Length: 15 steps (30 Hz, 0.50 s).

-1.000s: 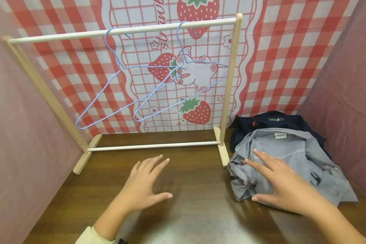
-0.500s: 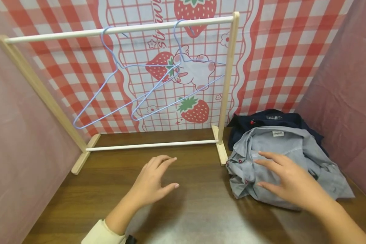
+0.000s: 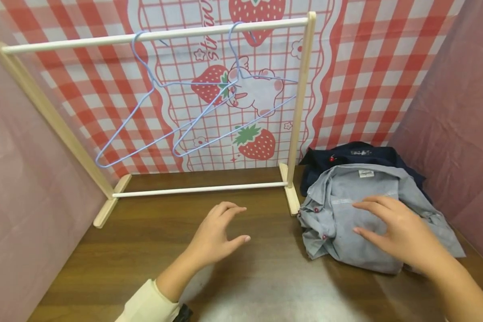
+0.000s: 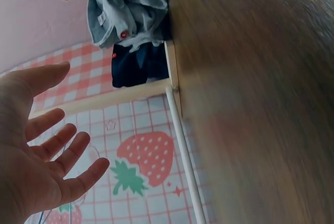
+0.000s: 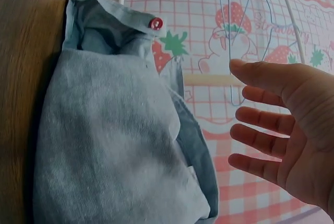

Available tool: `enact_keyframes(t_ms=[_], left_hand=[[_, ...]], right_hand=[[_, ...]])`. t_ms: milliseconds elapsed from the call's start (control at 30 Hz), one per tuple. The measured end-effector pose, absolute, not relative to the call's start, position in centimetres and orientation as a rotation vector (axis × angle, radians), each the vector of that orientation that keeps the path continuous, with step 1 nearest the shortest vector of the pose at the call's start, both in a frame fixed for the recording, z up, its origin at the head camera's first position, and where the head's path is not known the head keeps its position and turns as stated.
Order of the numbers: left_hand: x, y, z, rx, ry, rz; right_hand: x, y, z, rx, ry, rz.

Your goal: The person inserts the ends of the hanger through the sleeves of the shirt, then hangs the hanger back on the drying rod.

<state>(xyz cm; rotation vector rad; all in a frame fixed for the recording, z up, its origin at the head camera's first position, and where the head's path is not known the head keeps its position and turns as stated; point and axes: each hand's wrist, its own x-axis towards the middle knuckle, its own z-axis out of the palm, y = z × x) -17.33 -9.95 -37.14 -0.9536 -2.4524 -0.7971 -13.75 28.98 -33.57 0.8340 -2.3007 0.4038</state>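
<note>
Far left you've got a wooden rack (image 3: 165,34) with two bare blue hangers on its top bar, the left hanger (image 3: 154,83) and the right hanger (image 3: 240,74). Nearer, about mid-table, the left hand (image 3: 215,235) hangs above the tabletop (image 3: 165,250), fingers loosely bent, nothing in it.

Right of the rack is a grey shirt (image 3: 346,237), bunched up, collar toward the far side, with a navy garment (image 3: 346,154) peeking out behind it. The right hand (image 3: 402,230) hovers over the shirt's right half, relaxed too; the right wrist view shows it off the cloth.

Imo this is the reach stage, nothing gripped. Next move, I'd guess, calls for lowering the right hand and pinching the shirt near its collar, left hand coming over to help.

Writing: the backdrop (image 3: 358,67) says "Strawberry", easiest to read in the right wrist view. The shirt's white neck label (image 3: 366,173) has print too small for me, and same deal with the navy one's patch (image 3: 361,152). No brand I can make out, sorry.
</note>
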Motion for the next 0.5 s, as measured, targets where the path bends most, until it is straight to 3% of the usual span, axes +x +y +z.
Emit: enact_keyframes(t_ms=[500], left_hand=[[-17.8,-7.4,-37.8,-0.91,-2.519,-1.059]], right_hand=[[-13.7,32.0,-34.0,0.458,-2.45,0.393]])
